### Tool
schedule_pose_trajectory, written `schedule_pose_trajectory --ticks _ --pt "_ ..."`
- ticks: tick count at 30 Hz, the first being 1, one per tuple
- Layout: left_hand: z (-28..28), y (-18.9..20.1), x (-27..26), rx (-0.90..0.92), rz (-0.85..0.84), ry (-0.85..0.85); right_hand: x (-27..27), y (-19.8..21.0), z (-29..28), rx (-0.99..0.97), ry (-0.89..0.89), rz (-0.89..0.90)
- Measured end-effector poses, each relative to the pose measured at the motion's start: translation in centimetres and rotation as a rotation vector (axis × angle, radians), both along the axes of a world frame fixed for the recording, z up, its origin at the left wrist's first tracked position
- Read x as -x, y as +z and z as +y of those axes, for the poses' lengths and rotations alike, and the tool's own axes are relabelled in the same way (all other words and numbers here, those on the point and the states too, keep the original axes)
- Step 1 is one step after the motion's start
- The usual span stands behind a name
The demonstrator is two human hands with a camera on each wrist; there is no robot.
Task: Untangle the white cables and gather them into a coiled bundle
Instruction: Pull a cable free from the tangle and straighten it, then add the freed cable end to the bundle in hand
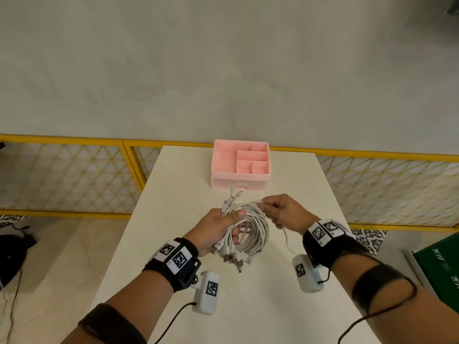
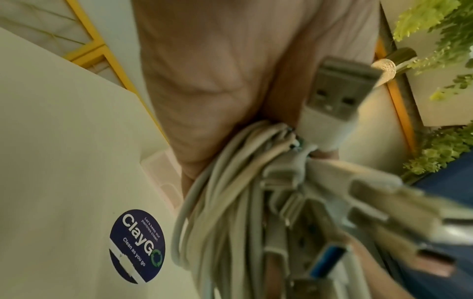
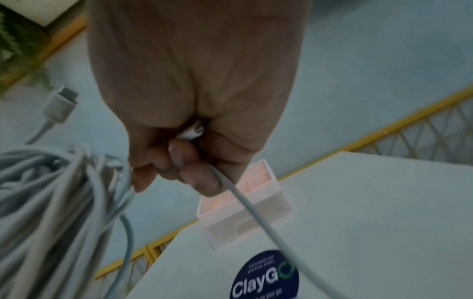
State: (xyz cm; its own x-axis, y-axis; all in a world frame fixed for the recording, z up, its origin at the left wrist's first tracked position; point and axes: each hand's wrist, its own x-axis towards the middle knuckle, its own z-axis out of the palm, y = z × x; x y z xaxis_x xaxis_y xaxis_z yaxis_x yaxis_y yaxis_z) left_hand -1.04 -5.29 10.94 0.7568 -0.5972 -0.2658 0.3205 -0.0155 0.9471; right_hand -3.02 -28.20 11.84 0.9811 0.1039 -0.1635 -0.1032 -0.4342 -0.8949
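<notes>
USB plug (image 2: 340, 97) fills left-wrist view; head view shows only pink organizer (image 1: 240, 162).

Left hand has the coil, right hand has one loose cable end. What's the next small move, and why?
Probably bring the right hand over and lay its cable onto the coil, under the left hand's thumb. The left hand already grips most loops and plug ends together above the table, while this one strand trails loose from the right hand, so tucking it in would complete the bundle.

Round sticker (image 2: 137, 246) on table (image 2: 51, 141): "ClayGo", "clean as you go", smaller print seemingly "Let's keep our pantries clean"
</notes>
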Motion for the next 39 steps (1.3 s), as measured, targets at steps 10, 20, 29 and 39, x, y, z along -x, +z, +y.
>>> schedule_pose_trajectory --ticks 10,20,29,39 --pt "-0.5 0.1 -0.8 0.073 0.161 0.253 2.8 -3.8 4.7 -0.104 -0.295 -0.075" --pt "-0.6 -0.9 -2.5 0.007 0.133 0.534 4.8 -6.9 7.0 0.219 -0.141 -0.144" --pt "-1.7 -1.0 -3.0 -0.106 0.016 0.860 5.5 -3.1 10.9 0.839 0.382 -0.114" --pt "-1.5 -3.1 -0.9 -0.211 -0.077 0.453 1.7 6.0 10.3 0.921 0.549 -0.211"
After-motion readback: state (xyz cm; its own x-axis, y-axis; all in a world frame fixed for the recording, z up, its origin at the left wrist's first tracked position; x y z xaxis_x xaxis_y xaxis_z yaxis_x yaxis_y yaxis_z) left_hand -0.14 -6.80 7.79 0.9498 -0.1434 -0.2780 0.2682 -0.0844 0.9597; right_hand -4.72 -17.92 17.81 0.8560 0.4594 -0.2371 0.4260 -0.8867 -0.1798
